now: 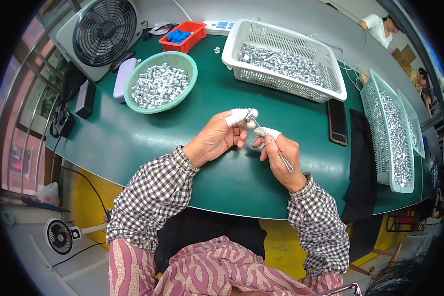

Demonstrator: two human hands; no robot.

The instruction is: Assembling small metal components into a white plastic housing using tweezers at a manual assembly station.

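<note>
My left hand, its thumb and fingertip covered in white, pinches a small silver metal part above the green table. A thin metal pick with a looped end is gripped in my right hand, which also wears white finger covers. The pick's tip meets the small part between the hands; exactly where it touches is too small to tell. Beyond my left hand stands a round green basin full of similar silver parts. A white plastic basket at the back holds many more of them.
Along the right edge stand pale green baskets of silver parts. A phone and black cloth lie nearby. At the back left are a box fan, a red tray and a lilac case. Another person sits at the far right.
</note>
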